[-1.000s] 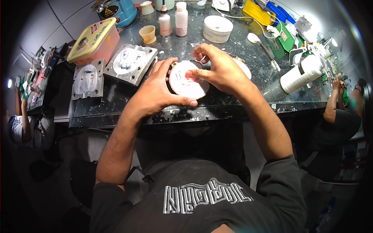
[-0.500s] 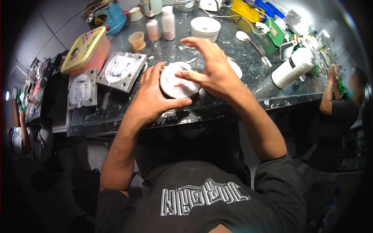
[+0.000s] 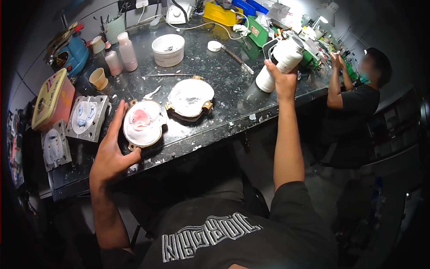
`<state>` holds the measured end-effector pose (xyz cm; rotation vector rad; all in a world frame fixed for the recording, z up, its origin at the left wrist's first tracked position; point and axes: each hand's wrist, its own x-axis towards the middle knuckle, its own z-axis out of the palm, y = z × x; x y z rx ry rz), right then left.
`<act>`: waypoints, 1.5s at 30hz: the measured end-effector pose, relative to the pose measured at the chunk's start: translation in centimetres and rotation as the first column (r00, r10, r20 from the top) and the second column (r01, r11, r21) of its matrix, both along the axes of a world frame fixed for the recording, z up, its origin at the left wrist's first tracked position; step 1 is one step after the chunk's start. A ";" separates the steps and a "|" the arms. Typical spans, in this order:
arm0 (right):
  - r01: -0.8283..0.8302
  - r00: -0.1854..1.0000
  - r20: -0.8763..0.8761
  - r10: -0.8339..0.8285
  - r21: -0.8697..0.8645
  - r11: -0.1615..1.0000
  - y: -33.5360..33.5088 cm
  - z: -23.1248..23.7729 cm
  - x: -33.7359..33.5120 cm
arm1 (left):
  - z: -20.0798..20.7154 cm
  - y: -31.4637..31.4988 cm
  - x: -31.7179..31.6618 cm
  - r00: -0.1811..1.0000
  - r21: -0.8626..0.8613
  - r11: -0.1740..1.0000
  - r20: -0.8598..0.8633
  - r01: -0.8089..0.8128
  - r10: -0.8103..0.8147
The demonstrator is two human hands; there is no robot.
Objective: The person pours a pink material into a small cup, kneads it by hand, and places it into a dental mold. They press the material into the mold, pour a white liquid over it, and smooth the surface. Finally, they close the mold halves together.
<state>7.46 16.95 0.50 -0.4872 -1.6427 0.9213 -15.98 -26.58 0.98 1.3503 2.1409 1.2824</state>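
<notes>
Now the right hand (image 3: 281, 80) is wrapped tight round a white bottle (image 3: 281, 62), lifted at the far right of the dark table (image 3: 215, 76). The left hand (image 3: 109, 154) lies open, fingers spread, just beside a plaster-filled flask half (image 3: 142, 124) showing pink at its middle, near the table's front edge.

A single head-worn fisheye view looks steeply down from above the person's chest, facing forward over the dark speckled stone desk (image 3: 215, 76); both forearms rise from the lower edge, edges bending outward.
</notes>
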 end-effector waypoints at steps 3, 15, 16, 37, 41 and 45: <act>-0.039 0.983 0.183 0.012 0.146 0.989 0.0 0.9 -0.4 | -0.4 -0.9 0.7 0.992 0.007 0.999 -0.115 -0.050 0.050; -0.449 0.830 0.546 -0.112 0.775 0.445 -14.2 6.8 -9.5 | -1.9 -0.3 3.5 0.846 0.040 0.941 -0.427 -0.336 0.320; -0.464 0.826 0.552 -0.113 0.780 0.419 -14.7 6.9 -10.0 | -2.0 -0.5 3.5 0.848 0.047 0.942 -0.422 -0.334 0.321; -0.542 0.799 0.588 -0.126 0.794 0.276 -16.2 8.6 -13.6 | -2.0 0.3 4.2 0.833 0.074 0.909 -0.375 -0.410 0.406; -0.541 0.809 0.577 -0.114 0.805 0.243 -16.1 8.5 -14.0 | -1.7 2.3 5.7 0.795 0.002 0.866 -0.396 -0.499 0.459; -0.540 0.816 0.571 -0.091 0.808 0.237 -16.0 8.4 -14.4 | -1.8 2.7 5.5 0.780 -0.010 0.853 -0.410 -0.523 0.473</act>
